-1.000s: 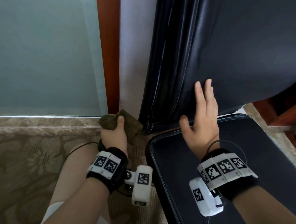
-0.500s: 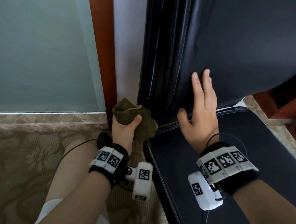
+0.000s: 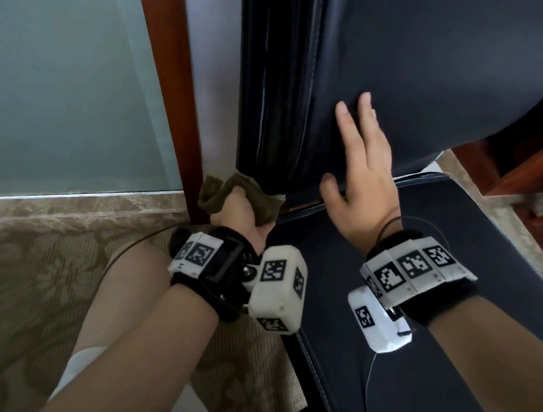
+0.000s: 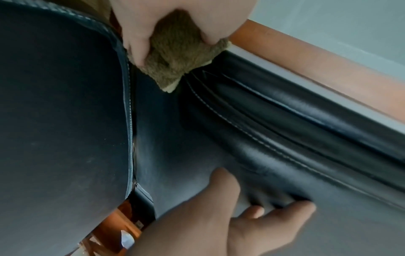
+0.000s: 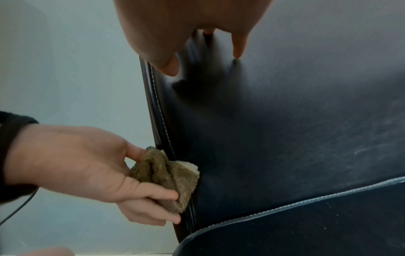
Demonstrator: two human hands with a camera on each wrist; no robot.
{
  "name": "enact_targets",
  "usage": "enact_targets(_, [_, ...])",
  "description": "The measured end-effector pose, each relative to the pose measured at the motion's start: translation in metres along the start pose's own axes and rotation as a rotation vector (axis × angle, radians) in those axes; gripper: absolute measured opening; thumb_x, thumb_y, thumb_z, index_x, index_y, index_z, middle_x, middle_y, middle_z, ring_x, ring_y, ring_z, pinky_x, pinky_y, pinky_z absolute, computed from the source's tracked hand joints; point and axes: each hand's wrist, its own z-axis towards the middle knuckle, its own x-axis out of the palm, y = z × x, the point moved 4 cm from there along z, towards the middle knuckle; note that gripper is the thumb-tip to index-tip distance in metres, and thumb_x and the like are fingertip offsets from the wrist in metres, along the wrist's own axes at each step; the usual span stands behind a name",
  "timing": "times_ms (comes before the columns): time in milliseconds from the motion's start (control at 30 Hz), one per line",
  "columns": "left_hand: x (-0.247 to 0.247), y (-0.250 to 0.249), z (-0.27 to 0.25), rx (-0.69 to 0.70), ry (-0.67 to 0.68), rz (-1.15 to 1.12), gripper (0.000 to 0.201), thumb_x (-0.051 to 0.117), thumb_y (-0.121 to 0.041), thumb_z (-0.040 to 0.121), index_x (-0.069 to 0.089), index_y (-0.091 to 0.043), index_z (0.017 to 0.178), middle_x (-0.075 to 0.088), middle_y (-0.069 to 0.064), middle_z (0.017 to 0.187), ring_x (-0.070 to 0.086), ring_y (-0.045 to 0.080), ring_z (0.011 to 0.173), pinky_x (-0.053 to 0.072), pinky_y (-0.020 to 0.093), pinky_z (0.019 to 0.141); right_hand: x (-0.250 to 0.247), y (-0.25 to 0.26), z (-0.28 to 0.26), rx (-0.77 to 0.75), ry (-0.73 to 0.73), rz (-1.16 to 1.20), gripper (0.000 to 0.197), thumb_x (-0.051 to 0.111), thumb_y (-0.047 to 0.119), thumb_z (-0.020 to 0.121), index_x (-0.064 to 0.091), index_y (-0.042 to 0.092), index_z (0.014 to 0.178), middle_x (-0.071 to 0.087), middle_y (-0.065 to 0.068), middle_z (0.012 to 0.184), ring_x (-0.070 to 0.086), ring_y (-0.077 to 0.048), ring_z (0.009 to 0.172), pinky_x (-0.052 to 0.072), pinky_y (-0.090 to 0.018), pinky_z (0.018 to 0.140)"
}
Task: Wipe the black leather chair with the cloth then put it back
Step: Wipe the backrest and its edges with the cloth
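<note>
Olive cloth (image 3: pixel 244 195), bunched in the gripping left hand (image 3: pixel 239 213), is pressing the chair's (image 3: pixel 436 72) backrest edge; the flat, open-fingered right hand (image 3: pixel 361 179) is bracing beside it.

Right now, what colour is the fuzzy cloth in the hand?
Olive-brown, with a pale cream edge. The cloth shows best in the right wrist view.

My head camera looks steeply down at both wrists, the chair (image 3: pixel 402 67) backrest and its seat. The left wrist camera sits close, facing along the backrest's stitched edge. The right wrist camera looks up the backrest front from near the seat. All three share the cloth (image 5: pixel 166 178) at the backrest's lower corner.
</note>
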Motion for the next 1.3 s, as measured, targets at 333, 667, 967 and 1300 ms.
enact_targets(333, [-0.005, -0.005, 0.008, 0.076, 0.152, 0.155, 0.068, 0.053, 0.003, 0.079, 0.027, -0.008, 0.141, 0.053, 0.016, 0.128, 0.057, 0.029, 0.111, 0.058, 0.036, 0.063, -0.006, -0.012, -0.008, -0.003, 0.017, 0.026, 0.072, 0.047, 0.001, 0.075, 0.029, 0.014, 0.143, 0.017, -0.014, 0.153, 0.018, -0.023, 0.139, 0.016, -0.024, 0.114])
enact_targets(667, [-0.012, -0.019, -0.008, 0.514, -0.044, 0.274, 0.078, 0.056, -0.004, 0.087, 0.020, -0.040, 0.145, 0.044, 0.004, 0.135, 0.052, 0.023, 0.113, 0.048, 0.045, 0.095, -0.019, -0.027, -0.014, 0.156, -0.025, 0.245, 0.064, 0.044, 0.006, 0.077, 0.034, 0.011, 0.140, 0.024, -0.010, 0.149, 0.021, -0.005, 0.133, 0.024, -0.023, 0.112])
enact_targets(967, [0.000, -0.008, -0.010, 0.628, -0.106, 0.768, 0.053, 0.063, -0.024, 0.087, 0.039, -0.021, 0.135, 0.052, 0.020, 0.124, 0.055, 0.035, 0.108, 0.042, 0.031, 0.084, -0.030, -0.042, -0.030, 0.330, -0.020, 0.247, 0.054, 0.048, -0.003, 0.083, 0.037, 0.002, 0.136, 0.035, -0.016, 0.141, 0.033, -0.016, 0.129, 0.030, -0.002, 0.094])
enact_targets(1300, [0.033, -0.084, -0.079, 1.225, 0.261, 0.532, 0.056, 0.062, -0.010, 0.079, 0.041, -0.017, 0.130, 0.043, 0.009, 0.125, 0.045, 0.015, 0.114, 0.031, 0.003, 0.093, -0.041, 0.014, 0.015, 0.123, -0.111, 0.157, 0.066, 0.046, 0.006, 0.082, 0.028, 0.018, 0.144, 0.017, -0.009, 0.154, 0.019, -0.016, 0.137, 0.004, -0.004, 0.106])
